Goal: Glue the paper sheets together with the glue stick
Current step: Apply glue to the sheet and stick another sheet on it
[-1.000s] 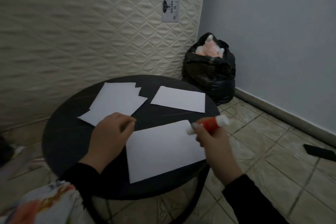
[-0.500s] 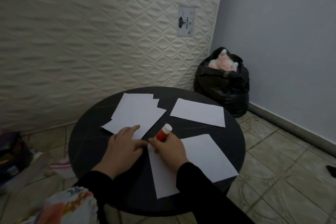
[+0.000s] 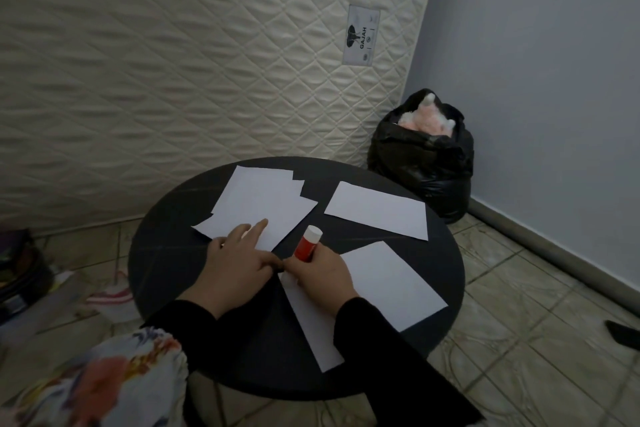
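On the round black table [image 3: 162, 246] lie white paper sheets: a loose stack [image 3: 256, 206] at the back left, a single sheet [image 3: 377, 210] at the back right, and a near sheet [image 3: 384, 284] in front of me. My right hand [image 3: 320, 279] grips a red glue stick [image 3: 306, 243] with a white end pointing up, its lower end on the near sheet's left corner. My left hand [image 3: 239, 265] lies flat with straight fingers on the table, its fingertips on the stack's near edge.
A quilted mattress [image 3: 207, 62] leans on the wall behind the table. A black bag [image 3: 422, 156] with a pink plush toy stands in the corner. A dark object [image 3: 623, 333] lies on the tiled floor at right; clutter sits at the left.
My right hand has brought the glue stick from the near sheet's right corner across to its left corner. My left hand has opened flat onto the stack's edge. The view has shifted.
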